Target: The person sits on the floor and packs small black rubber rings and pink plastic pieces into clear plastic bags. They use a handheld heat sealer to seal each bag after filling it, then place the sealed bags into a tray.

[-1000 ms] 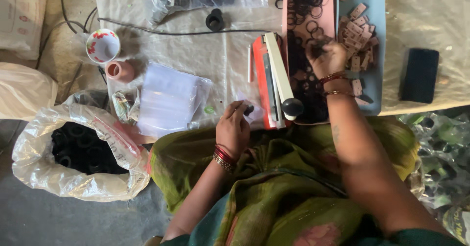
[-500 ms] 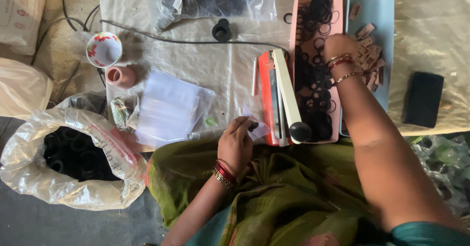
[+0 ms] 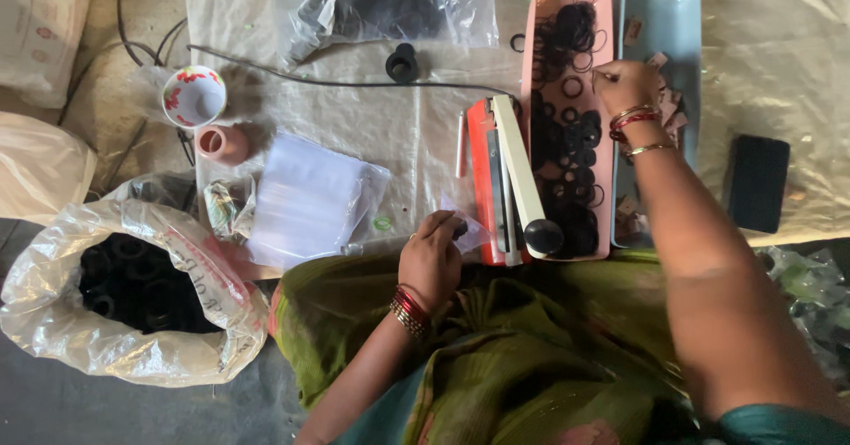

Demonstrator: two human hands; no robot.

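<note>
Right hand now farther up pink tray

Hands at the ring trays

The right hand reaches over the pink tray of black rubber rings, fingers pinched; the left hand holds a small clear pouch beside the red sealer.

Black rubber rings heaped in a long pink tray.

two trays, two cups, two hands
</note>
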